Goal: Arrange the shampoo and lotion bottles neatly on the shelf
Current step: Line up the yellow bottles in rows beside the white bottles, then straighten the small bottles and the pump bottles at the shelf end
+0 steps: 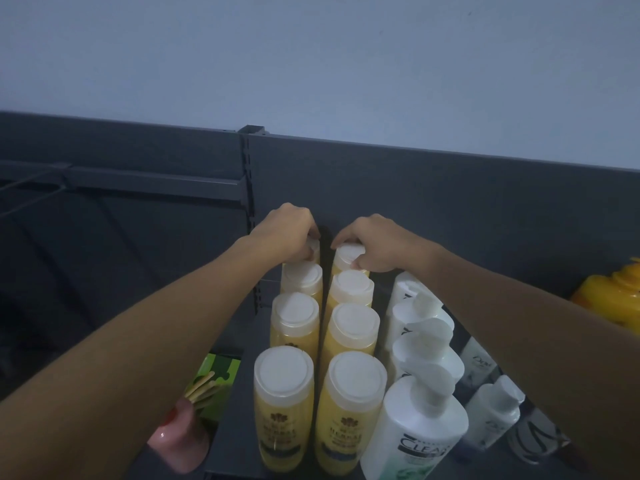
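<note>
Two rows of yellow bottles with white caps stand on the dark shelf, running from front to back. My left hand grips the cap of the rearmost bottle in the left row. My right hand grips the cap of the rearmost bottle in the right row. A front left yellow bottle and a front right yellow bottle stand nearest me. To their right runs a row of white pump bottles, led by a Clear bottle.
Small white Dove bottles stand right of the pump row. An orange-yellow container sits at far right. A pink vase with sticks and a green box are lower left. The dark back panel rises behind.
</note>
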